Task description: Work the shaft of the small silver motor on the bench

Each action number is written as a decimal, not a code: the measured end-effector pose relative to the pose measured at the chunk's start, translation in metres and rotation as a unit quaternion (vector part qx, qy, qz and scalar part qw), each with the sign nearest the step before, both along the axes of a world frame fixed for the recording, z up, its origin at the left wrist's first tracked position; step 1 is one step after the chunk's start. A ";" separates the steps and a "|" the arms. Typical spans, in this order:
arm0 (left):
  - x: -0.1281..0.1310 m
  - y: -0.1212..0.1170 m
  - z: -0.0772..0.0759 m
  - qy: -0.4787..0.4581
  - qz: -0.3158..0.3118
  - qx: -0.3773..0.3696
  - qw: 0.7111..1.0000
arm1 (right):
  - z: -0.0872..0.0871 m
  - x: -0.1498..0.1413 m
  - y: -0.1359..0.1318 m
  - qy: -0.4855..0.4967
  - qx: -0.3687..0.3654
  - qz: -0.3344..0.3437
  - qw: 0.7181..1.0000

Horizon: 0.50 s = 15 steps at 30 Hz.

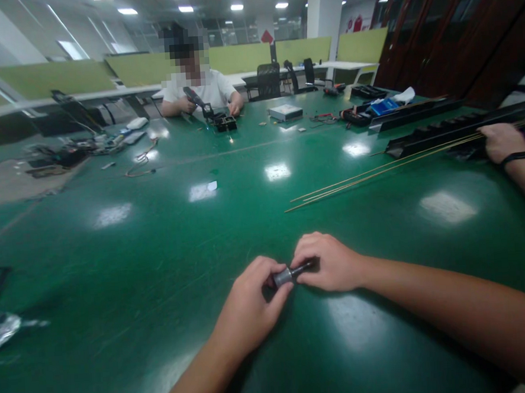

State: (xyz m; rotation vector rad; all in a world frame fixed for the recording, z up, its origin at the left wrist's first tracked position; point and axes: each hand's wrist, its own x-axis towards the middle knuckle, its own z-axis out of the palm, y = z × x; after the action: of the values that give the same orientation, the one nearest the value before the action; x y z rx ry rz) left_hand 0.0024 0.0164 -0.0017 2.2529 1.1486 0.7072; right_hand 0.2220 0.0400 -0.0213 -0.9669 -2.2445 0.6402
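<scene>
Close in front of me, my left hand (255,298) is closed around a short grey metal cylinder (283,277), thumb and fingers on its sides. A thin dark shaft (299,269) sticks out of the cylinder towards the right, in line with it. Its far end is pinched in the fingers of my right hand (326,262). Both hands are just over the green table (159,256). My left fingers hide the rear of the cylinder, and its exact kind does not show.
Thin brass-coloured rods (346,185) reach in from the right, under another person's hand (503,140). Black channels (440,132) lie beside them. Across the table a person in a white shirt (215,84) handles a black device (223,123). Cables and parts (81,142) lie far left.
</scene>
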 end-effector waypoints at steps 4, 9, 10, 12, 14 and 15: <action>-0.001 0.001 0.000 0.010 -0.003 0.000 1.000 | -0.001 0.001 0.000 -0.010 -0.008 0.003 1.000; -0.001 0.002 -0.001 0.035 -0.002 0.008 0.999 | -0.001 -0.001 0.001 -0.016 -0.006 -0.016 1.000; -0.001 0.002 -0.001 0.037 0.002 0.011 0.999 | -0.001 -0.001 0.001 -0.017 -0.006 -0.020 1.000; 0.000 0.002 -0.001 0.042 0.009 0.011 0.999 | 0.000 -0.002 0.002 -0.021 -0.006 -0.023 1.000; 0.000 0.002 -0.001 0.050 0.018 0.008 0.999 | 0.001 -0.002 0.002 -0.022 -0.006 -0.023 0.999; 0.000 0.002 -0.001 0.055 0.022 0.007 0.998 | 0.001 -0.002 0.003 -0.020 -0.006 -0.023 1.000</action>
State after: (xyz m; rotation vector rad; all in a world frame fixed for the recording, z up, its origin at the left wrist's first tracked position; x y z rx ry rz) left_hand 0.0025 0.0180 -0.0022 2.3093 1.2510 0.6175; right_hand 0.2198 0.0425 -0.0203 -1.0418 -2.2491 0.6196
